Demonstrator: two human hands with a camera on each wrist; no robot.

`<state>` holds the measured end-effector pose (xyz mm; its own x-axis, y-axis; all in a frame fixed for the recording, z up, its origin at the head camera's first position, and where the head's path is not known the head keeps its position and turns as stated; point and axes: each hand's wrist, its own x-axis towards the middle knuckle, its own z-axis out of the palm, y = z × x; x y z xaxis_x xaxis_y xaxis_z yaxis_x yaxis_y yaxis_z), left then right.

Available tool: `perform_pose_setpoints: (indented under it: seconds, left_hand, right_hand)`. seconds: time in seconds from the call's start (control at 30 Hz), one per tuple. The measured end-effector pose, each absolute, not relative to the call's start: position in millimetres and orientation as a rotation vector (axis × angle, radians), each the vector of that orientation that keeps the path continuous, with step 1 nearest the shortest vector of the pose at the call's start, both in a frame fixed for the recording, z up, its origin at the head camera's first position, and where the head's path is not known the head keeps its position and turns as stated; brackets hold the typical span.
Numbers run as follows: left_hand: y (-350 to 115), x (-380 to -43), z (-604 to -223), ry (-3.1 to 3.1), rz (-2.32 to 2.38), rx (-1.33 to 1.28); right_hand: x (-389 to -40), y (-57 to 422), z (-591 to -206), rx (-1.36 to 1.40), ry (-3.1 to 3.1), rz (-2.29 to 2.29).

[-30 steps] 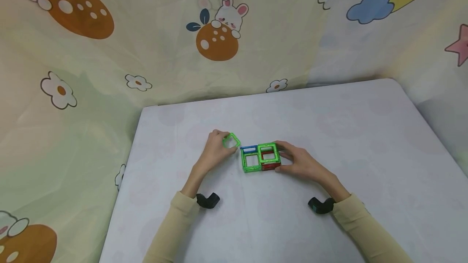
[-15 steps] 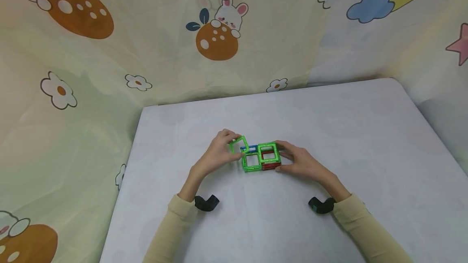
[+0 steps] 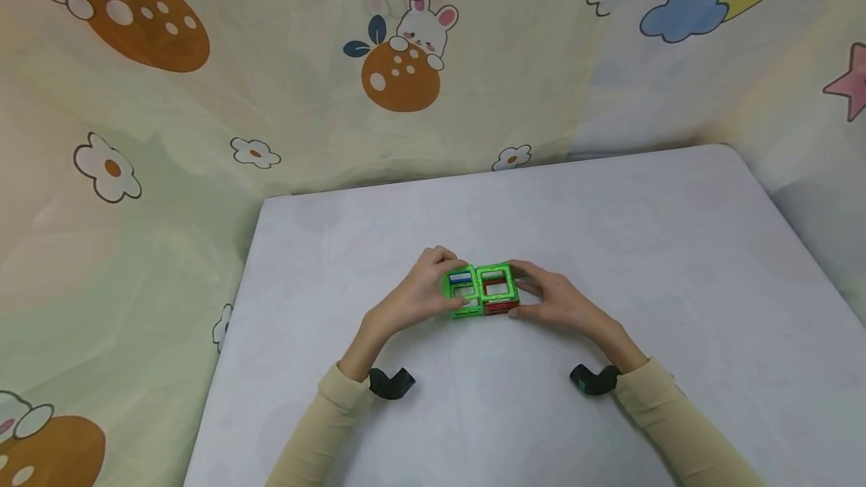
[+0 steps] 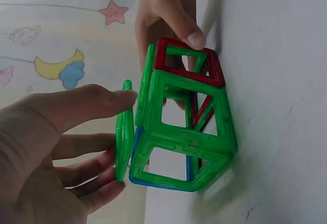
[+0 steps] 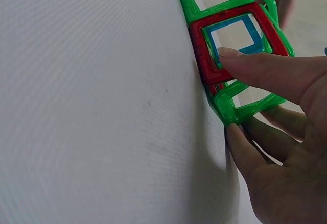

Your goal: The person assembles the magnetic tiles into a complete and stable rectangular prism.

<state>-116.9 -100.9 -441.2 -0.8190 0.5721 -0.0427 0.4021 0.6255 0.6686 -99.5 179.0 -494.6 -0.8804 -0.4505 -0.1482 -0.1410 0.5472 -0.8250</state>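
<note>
A low box of square magnetic tiles, mostly green (image 4: pixel 191 141) with a red tile (image 5: pixel 198 50) on the near side and a blue one (image 5: pixel 254 32) inside, stands on the table. My left hand (image 3: pixel 421 291) pinches a loose green square magnetic tile (image 4: pixel 120 150) between thumb and fingers. In the left wrist view this tile is held just over the left half of the box, with a narrow gap showing. My right hand (image 3: pixel 558 305) holds the box's right end, thumb on the red tile and fingers at the end and far side; some fingertips are hidden.
The white tabletop (image 3: pixel 609 231) extends around the box on all sides. A patterned cloth (image 3: pixel 304 81) hangs behind and to the left. A black wrist camera (image 3: pixel 392 383) sits at the left cuff, another black camera (image 3: pixel 594 380) at the right.
My left hand has moved right with the green magnetic tile, from beside the box to over its left half, and the tile has turned flatter. The right hand and box stay put.
</note>
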Motion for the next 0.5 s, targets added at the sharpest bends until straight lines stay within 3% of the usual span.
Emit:
perform_pose_setpoints:
  seconds: [0.5]
  left_hand:
    - [-97.9, -114.8, -441.0, 2.584, 0.912, 0.804]
  right_hand:
    - [-100.7, 179.4, -496.9, -0.480, 2.445, -1.246]
